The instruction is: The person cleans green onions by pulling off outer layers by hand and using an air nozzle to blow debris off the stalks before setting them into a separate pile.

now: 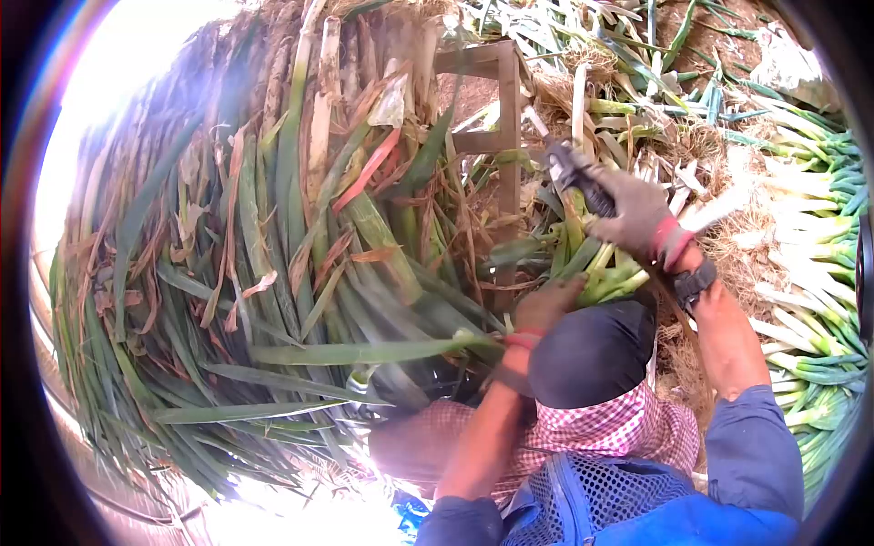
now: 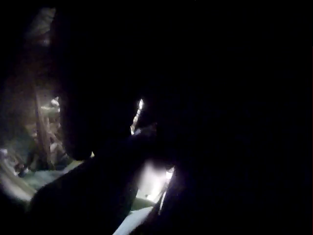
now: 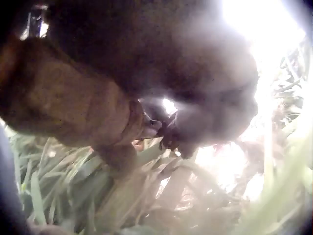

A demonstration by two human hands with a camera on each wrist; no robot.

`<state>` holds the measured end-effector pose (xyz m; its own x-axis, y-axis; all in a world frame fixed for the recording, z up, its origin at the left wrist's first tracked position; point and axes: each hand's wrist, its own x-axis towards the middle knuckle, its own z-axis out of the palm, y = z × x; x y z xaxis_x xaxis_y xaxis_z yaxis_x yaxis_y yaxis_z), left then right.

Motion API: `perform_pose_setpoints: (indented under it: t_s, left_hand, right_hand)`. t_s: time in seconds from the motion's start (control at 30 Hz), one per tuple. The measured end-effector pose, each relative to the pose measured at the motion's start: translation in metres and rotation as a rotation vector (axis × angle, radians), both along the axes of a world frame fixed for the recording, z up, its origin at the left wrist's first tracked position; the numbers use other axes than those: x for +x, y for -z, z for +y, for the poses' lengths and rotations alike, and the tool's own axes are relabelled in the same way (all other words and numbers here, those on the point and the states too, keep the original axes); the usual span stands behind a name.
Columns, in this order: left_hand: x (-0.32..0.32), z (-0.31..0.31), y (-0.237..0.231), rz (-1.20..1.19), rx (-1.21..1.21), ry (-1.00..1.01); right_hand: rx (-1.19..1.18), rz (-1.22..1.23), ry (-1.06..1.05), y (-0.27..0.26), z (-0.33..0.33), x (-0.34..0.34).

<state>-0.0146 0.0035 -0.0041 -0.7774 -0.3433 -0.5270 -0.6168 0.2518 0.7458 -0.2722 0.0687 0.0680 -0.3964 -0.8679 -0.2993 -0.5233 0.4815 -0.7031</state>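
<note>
My gloved right hand (image 1: 633, 211) grips a black air gun (image 1: 581, 178) with a thin metal nozzle, pointing up and left. In the right wrist view, the glove (image 3: 73, 103) fills the upper part and its fingers curl inward. Below it, my left hand (image 1: 544, 308), with a red cuff at the wrist, holds green onions (image 1: 605, 278) by their green part, close to my knee. Part of that hand is hidden by the black knee covering (image 1: 592, 355). The left wrist view is almost wholly dark.
A tall heap of untrimmed green onions (image 1: 273, 237) fills the left side. A wooden frame (image 1: 508, 118) stands beside it. Cleaned green onions (image 1: 806, 309) lie in a row at the right. Trimmings and dry roots (image 1: 701, 155) litter the ground.
</note>
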Motion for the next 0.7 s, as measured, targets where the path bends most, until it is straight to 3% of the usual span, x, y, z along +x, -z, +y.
perform_pose_setpoints:
  t_s: [0.07,0.1,0.17,0.23,0.3,0.47,0.5,0.57,0.7]
  left_hand:
    - [-0.002,-0.012,-0.018,0.027,-0.281,-0.126]
    - [-0.006,-0.029,-0.049,0.108,-0.551,-0.177]
    - [-0.002,-0.065,-0.070,-0.060,-0.997,-0.342]
    - [0.010,-0.096,-0.067,-0.135,-1.084,-0.473]
    - [0.029,-0.109,-0.050,-0.219,-1.106,-0.431]
    - [0.054,-0.069,-0.059,-0.510,-1.021,-0.456]
    - [0.060,-0.063,-0.059,-0.552,-0.938,-0.508]
    - [0.067,-0.063,-0.062,-0.590,-0.924,-0.507]
    - [0.050,-0.078,-0.071,-0.656,-0.865,-0.599]
  right_hand:
    - [0.048,-0.008,0.075,0.003,0.004,-0.007]
    - [-0.033,-0.003,0.117,0.014,0.010,-0.009]
    - [-0.119,-0.017,0.160,0.012,0.009,-0.003]
    - [0.024,-0.202,0.001,-0.017,0.005,0.010]
    - [-0.184,-0.209,-0.085,-0.003,0.004,0.035]
    - [0.035,-0.255,-0.314,-0.010,-0.003,0.060]
    - [0.037,-0.260,-0.317,-0.001,-0.002,0.059]
    - [-0.200,-0.176,-0.217,0.016,-0.005,0.051]
    - [-0.124,-0.227,-0.293,0.004,-0.001,0.049]
